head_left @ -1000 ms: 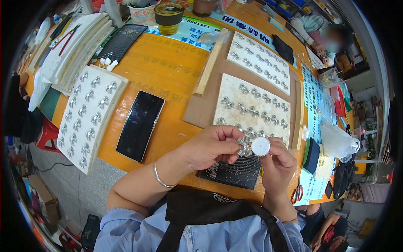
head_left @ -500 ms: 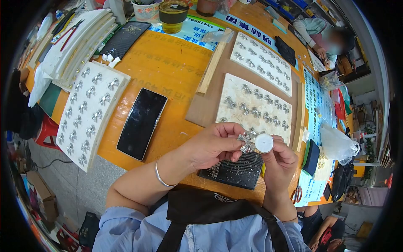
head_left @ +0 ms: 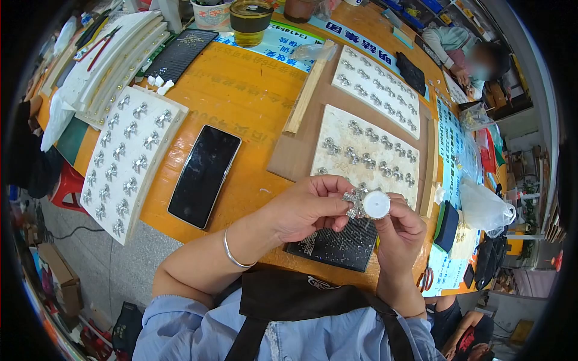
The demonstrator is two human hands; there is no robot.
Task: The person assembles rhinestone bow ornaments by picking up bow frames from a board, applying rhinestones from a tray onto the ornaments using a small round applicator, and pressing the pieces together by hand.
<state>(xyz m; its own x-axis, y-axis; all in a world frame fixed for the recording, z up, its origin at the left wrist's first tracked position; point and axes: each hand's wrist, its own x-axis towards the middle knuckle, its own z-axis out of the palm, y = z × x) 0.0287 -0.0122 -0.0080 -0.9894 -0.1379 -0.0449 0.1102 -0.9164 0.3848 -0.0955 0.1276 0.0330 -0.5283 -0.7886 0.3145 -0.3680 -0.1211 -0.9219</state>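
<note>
Between the thumb and fingers of my left hand [head_left: 313,207] is a silver bow-shaped ornament [head_left: 355,203] with sparkling parts. My right hand [head_left: 402,225] pinches a small round piece with a white face [head_left: 377,204], held right beside the ornament; whether the two touch I cannot tell. Below both hands lies a black ridged tray [head_left: 337,248] scattered with tiny clear stones. Just beyond them, a white board [head_left: 331,123] carries rows of similar silver bows, partly hidden by my fingers.
A phone [head_left: 205,177] lies left of my hands, beside another board of bows [head_left: 133,174]. A third board [head_left: 367,63] sits farther back near a wooden strip [head_left: 308,90]. A lidded cup [head_left: 250,24] stands at the back. Another person [head_left: 460,60] works at far right.
The round white piece has shifted very slightly left, and the ornament has turned a little in my fingers. Both hands keep their hold.
</note>
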